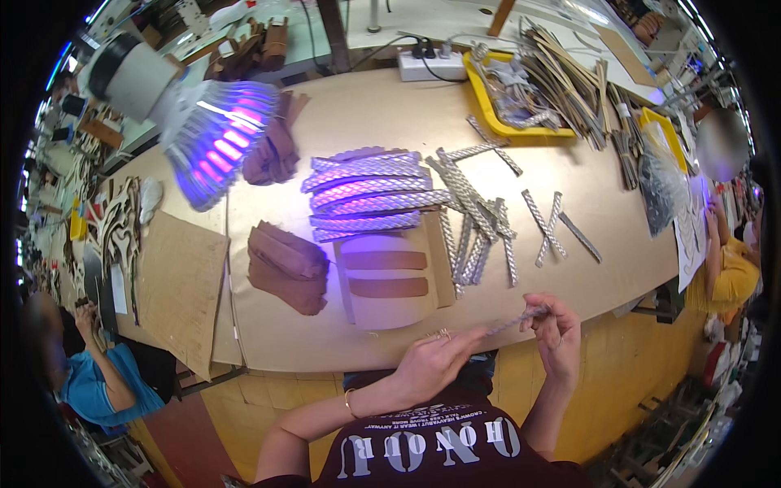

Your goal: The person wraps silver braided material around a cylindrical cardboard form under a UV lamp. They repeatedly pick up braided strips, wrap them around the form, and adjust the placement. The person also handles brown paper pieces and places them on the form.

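My left hand and my right hand hold one narrow silver braided strip between them, just off the table's near edge. Each hand pinches one end of it. On the tan table in front lies a stack of wide silver braided strips under violet light. To its right is a loose pile of narrow silver strips. A pale template board bearing two brown strips sits directly ahead of my hands.
A lamp glowing violet hangs over the table's left. Brown leather pieces lie left of the board, more near the lamp. Yellow trays with strips stand at the far right. Other people sit at the left and right.
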Available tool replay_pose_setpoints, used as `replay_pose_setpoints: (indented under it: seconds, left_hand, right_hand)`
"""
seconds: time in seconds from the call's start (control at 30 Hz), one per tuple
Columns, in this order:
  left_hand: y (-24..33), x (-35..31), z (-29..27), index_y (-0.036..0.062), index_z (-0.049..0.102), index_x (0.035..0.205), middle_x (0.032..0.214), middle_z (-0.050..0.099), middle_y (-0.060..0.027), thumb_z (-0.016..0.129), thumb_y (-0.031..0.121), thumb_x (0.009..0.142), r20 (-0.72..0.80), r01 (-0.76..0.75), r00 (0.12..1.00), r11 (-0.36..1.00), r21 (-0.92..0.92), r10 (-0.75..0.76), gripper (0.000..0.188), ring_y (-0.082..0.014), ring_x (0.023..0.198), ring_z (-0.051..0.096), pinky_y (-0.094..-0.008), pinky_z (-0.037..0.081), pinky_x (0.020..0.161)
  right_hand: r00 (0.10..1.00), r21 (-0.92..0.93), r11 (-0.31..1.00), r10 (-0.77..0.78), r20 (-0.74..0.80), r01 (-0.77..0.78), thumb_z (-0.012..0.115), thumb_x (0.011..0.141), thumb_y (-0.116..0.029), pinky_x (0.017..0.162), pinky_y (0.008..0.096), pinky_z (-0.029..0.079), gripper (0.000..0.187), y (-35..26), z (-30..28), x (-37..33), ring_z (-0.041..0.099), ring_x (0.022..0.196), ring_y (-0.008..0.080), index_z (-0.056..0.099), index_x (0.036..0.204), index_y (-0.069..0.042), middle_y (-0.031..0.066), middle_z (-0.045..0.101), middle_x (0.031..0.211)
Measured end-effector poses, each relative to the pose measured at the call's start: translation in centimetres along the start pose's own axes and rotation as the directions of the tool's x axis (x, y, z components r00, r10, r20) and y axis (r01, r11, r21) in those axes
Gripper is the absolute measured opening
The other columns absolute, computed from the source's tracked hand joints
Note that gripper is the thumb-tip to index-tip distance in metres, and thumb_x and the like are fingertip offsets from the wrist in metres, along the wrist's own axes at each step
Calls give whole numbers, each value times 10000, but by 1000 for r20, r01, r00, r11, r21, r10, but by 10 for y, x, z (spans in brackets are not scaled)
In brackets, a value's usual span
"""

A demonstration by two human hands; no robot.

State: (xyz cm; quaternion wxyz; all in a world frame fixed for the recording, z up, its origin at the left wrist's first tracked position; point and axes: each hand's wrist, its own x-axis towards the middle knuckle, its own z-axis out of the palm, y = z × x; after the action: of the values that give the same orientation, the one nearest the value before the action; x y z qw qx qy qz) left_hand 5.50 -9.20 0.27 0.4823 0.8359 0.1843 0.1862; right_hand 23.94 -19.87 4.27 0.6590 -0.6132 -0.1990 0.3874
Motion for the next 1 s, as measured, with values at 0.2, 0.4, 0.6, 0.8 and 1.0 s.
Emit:
replay_pose_setpoints:
  seconds: [0.2, 0.4, 0.6, 0.8, 1.0]
  left_hand:
    - [29, 5, -42, -42, 578, 1213, 955, 719, -154, 667, 92, 895, 118, 323, 940, 732, -600, -319, 356, -210, 897, 712, -313, 566, 800]
    - [31, -23, -104, -25, 562, 1271, 1084, 691, -129, 582, 62, 947, 62, 278, 930, 581, -765, -363, 336, -192, 977, 684, -290, 545, 856]
    - [-3, -24, -139, -49, 600, 1176, 1017, 682, -177, 525, 109, 990, -311, 65, 836, 645, -762, -452, 255, -213, 903, 687, -304, 567, 769]
    - [-21, -17, -143, -54, 607, 1162, 1022, 682, -166, 526, 114, 992, -342, 22, 824, 628, -778, -452, 252, -211, 922, 681, -308, 564, 787]
    - [-23, -5, -149, -44, 609, 1169, 1058, 674, -128, 541, 121, 988, -295, -7, 856, 560, -828, -425, 254, -171, 956, 657, -290, 539, 829]
  right_hand:
    - [930, -166, 969, -113, 351, 180, 633, 886, -60, 747, 270, 456, 113, -23, 73, 20, 582, 811, 139, 676, 931, 34, 66, 617, 863]
    - [865, -336, 916, -23, 501, 218, 651, 880, -67, 703, 259, 452, 108, -44, 117, 44, 579, 762, 131, 674, 870, 38, 74, 624, 824]
    - [854, -364, 911, 25, 519, 195, 660, 881, -79, 681, 253, 446, 122, -45, 139, 56, 568, 757, 103, 681, 880, 41, 61, 619, 817]
    - [903, -309, 937, -15, 429, 162, 661, 879, -75, 660, 255, 451, 115, -54, 165, 67, 546, 726, 89, 687, 881, 36, 47, 601, 812]
    - [818, -390, 863, -44, 574, 321, 638, 904, -95, 654, 244, 440, 144, -63, 195, 79, 557, 717, 101, 675, 884, 42, 30, 570, 749]
